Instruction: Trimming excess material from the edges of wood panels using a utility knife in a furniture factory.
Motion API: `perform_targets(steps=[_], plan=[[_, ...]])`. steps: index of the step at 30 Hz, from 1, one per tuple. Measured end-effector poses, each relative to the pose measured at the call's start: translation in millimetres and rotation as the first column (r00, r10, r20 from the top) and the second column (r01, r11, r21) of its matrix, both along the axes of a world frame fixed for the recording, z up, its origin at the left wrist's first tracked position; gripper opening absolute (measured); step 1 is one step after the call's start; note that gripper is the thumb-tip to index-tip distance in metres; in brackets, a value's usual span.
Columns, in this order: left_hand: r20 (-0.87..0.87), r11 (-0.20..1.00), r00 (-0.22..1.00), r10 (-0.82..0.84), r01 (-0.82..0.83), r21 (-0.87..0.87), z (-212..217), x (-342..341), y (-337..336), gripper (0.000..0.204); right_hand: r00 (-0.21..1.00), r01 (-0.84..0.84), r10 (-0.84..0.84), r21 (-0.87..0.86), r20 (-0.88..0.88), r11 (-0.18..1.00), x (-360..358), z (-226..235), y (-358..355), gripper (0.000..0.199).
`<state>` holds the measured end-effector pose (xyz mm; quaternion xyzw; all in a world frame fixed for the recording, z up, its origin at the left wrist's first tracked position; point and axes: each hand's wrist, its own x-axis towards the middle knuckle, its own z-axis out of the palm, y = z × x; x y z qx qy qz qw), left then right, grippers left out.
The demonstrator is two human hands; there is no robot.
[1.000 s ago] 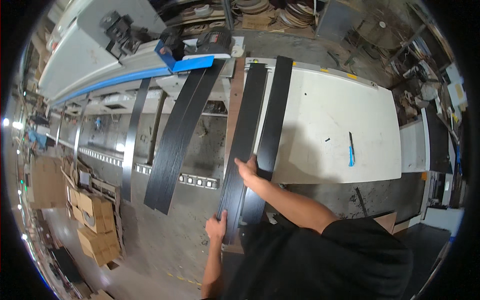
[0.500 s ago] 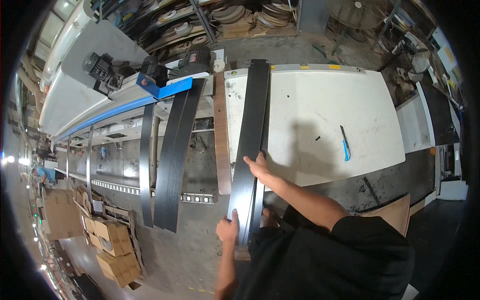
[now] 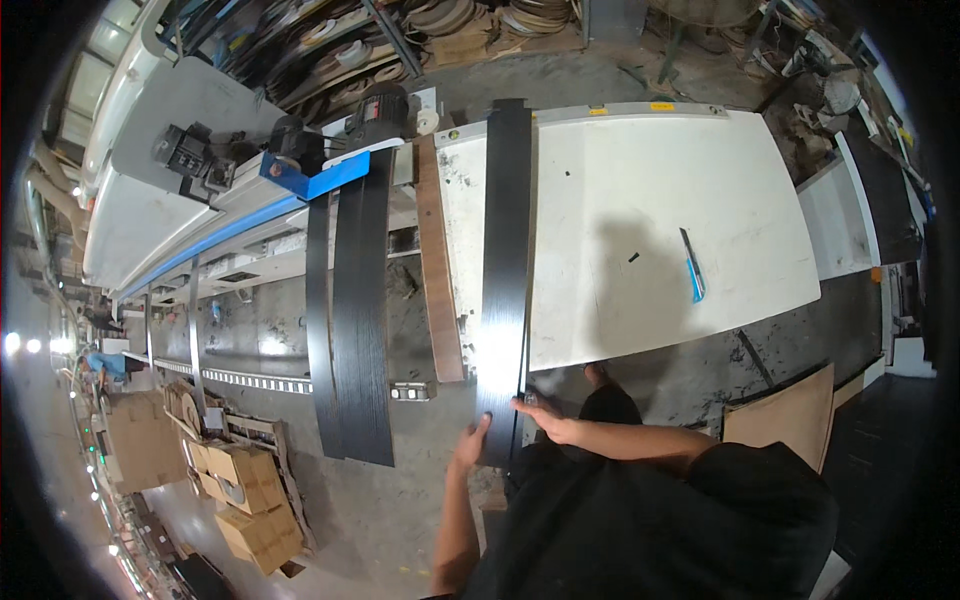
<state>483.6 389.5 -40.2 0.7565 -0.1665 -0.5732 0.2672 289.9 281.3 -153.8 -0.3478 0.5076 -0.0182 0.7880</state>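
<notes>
Workshop with a stained grey concrete floor [image 3: 400, 500]. A large white worktable [image 3: 640, 220] fills the centre-right. A long conveyor machine [image 3: 200, 220] runs along the left. Cardboard boxes [image 3: 250, 500] stack at lower left; cluttered shelving [image 3: 330, 40] lines the top.

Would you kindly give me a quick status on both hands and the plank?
Left hand and right hand both gripping the near end of the long dark plank. Plank lies along the white table edge. Blue tool off to the right, clear.

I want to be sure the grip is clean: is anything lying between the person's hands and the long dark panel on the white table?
Nothing visible does. The left hand holds the near end of the long dark panel, and the right hand touches its right edge near that end. The blue tool lies well to the right on the white table.
</notes>
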Motion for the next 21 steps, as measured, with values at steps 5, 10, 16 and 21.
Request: perform_targets(steps=[5, 10, 16, 21], plan=[[-0.133, 0.987, 0.988, 0.075, -0.093, -0.13, -32, -18, 19, 0.098, 0.963, 0.269, -0.266, 0.115, -0.036, 0.956, 50, 96, -3, 0.109], [-0.085, 0.983, 0.995, 0.044, -0.058, -0.175, -20, -31, -1, 0.095, 0.948, 0.257, -0.264, 0.062, 0.179, 0.964, 26, 79, -13, 0.095], [-0.256, 0.986, 0.967, 0.004, -0.046, -0.157, 3, -76, -25, 0.096, 0.937, 0.347, -0.347, -0.005, 0.031, 0.938, -17, 85, -22, 0.092], [-0.254, 0.969, 0.967, -0.021, -0.043, -0.243, -41, -159, -30, 0.117, 0.974, 0.226, -0.223, -0.075, 0.04, 0.971, -98, 129, -64, 0.079]])
